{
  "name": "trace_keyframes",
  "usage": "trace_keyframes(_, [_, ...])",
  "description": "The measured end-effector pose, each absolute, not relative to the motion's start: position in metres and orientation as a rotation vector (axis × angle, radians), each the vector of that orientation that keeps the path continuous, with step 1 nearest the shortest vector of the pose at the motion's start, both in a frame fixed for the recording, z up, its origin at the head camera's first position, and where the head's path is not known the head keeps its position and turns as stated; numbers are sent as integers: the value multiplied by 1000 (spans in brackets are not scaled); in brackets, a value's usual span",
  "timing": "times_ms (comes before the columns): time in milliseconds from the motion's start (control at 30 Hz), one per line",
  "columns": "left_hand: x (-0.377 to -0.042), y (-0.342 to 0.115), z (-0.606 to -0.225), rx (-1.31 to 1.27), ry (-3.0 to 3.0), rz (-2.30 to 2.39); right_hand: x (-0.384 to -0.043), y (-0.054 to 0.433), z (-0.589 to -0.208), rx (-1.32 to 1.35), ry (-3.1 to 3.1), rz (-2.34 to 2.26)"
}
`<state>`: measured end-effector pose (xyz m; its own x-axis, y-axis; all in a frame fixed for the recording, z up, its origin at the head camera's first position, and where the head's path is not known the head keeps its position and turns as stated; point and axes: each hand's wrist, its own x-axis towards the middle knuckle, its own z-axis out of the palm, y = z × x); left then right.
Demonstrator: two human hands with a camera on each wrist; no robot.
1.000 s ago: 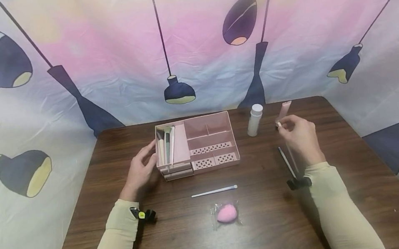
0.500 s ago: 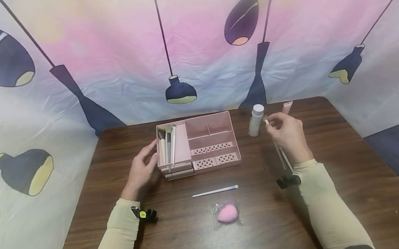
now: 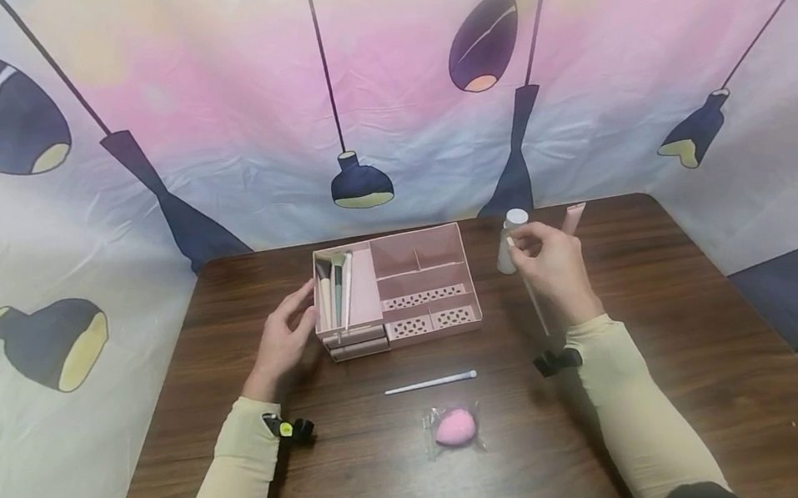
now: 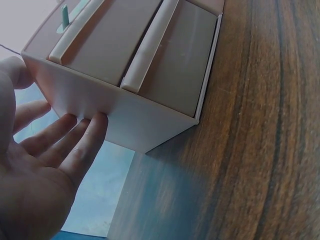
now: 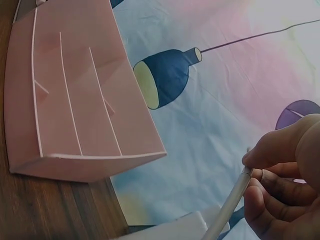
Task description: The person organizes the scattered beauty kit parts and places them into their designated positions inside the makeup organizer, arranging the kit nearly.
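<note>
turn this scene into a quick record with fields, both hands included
left hand: fingertips touching the pink organizer on its outer side
right hand: pinching a slim white-handled tool
organizer left section: several brushes
lying in front of organizer: white brush, wrapped pink sponge
right of organizer: white bottle, pink tube, both partly hidden
surface: brown table

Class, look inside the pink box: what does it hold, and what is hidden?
Brushes are in the left compartment of the pink box. Whatever its two drawers hold is covered from view.
</note>
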<state>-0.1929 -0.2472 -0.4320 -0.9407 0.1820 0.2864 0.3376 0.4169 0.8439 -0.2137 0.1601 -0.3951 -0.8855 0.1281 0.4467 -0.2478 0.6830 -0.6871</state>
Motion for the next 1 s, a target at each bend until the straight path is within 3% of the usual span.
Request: trace_keyframes(1000, [-192,-247,-432,-474,-2511,-1505,-225,123,-383,221,-2376,1191])
